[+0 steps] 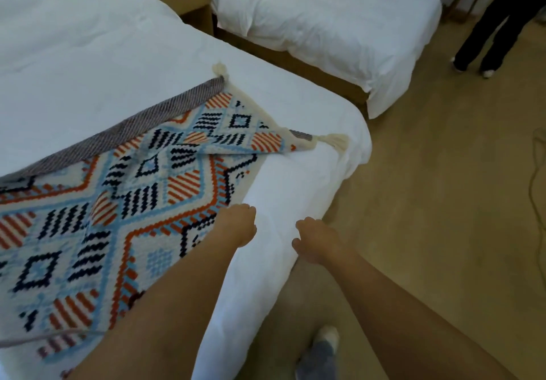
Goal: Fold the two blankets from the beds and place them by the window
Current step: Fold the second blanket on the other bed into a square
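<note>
1. Head view: my left hand (236,224) curls its fingers at the patterned blanket (118,202), which spreads out to its left; I cannot tell whether it grips.
2. My right hand (317,241), just beside it, curls over the bed (295,173) edge; its hold is unclear too.

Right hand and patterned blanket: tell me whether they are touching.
Apart. The head view shows the right hand at the bed's edge, with a strip of bare white bedding plainly between it and the patterned blanket.

Patterned blanket (118,202) on white bed (88,69)
</note>
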Demonstrator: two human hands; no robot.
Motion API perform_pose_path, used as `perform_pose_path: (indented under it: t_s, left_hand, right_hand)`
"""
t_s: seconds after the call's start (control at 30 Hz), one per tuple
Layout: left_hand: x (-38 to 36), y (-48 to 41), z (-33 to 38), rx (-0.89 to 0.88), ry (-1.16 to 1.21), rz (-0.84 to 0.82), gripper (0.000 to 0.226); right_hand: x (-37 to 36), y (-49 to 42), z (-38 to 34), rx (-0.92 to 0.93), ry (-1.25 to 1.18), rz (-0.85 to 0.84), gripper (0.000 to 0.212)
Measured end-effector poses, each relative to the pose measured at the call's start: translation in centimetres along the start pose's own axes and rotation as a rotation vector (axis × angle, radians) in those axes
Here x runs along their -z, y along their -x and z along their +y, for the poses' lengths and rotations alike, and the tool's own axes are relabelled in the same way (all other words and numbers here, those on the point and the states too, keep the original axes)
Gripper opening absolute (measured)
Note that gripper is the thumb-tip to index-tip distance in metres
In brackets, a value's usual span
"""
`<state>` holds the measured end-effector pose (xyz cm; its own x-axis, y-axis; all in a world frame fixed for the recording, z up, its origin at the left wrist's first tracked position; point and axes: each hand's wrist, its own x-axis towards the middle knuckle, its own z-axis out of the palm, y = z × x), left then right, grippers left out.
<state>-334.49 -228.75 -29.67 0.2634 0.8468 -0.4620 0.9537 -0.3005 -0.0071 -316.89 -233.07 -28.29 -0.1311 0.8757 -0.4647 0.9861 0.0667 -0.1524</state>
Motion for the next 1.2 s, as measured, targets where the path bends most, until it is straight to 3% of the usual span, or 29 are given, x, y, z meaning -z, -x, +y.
perform_pose_path:
  t_s: [0.3, 0.5, 0.73, 0.87, 1.2]
  left_hand:
    - [3.1, -10.3, 3.6, 0.284, 0.138, -0.034, 0.026]
    - [2.5, -17.2, 2.8, 0.442, 0.287, -0.073, 0.027]
    - [-0.2, -24.3, 2.5, 0.611, 0.452, -0.139, 0.031]
    - [-1.1, -27.0, 2.7, 0.662, 0.522, -0.151, 0.052]
    - [-2.3, -34.6, 3.9, 0.906, 0.516, -0.026, 0.059]
  right_hand:
    - [7.0, -13.3, 11.4, 0.144, 0.137, -0.095, 0.043]
    - [9.5, -22.9, 11.6, 0.244, 0.189, -0.156, 0.047]
    - [9.0, -33.3, 12.5, 0.155, 0.182, -0.138, 0.053]
    - [8.6, -37.2, 13.2, 0.118, 0.172, -0.144, 0.046]
    - [6.4, -44.1, 13.0, 0.186, 0.003, -0.152, 0.066]
